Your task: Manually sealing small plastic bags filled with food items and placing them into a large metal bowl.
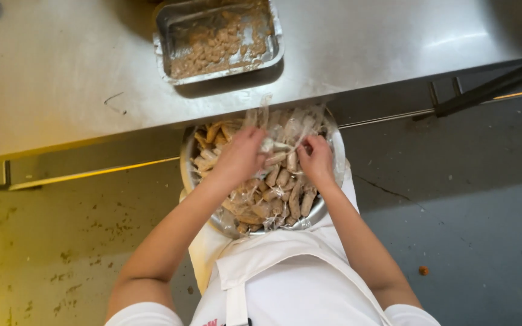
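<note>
Head-camera footage was taken looking straight down at a round metal bowl (327,208) heaped with small brown cylindrical rolls wrapped in clear plastic film (285,187). The bowl was held close against the body, just below the near edge of a stainless-steel worktable (80,72), and above a white apron (285,284).

Both hands were seen inside the bowl, over the far part of the heap. The left hand (241,158) was laid on top of the rolls with its fingers curled downward; one pale wrapped roll (276,158) lay at the fingertips, and it could not be told for certain whether the roll was pinched or only touched. The right hand (318,160) was placed just beside it, its fingers bent and closed on a strip of clear plastic film (300,130) that was drawn up toward the far rim.

A crumpled mass of loose film was seen along the far rim of the bowl. Farther off on the worktable, a rectangular metal tray (276,36) was set, partly filled with unwrapped brown pieces (219,45). A stained grey floor (472,229) was visible to the right.
</note>
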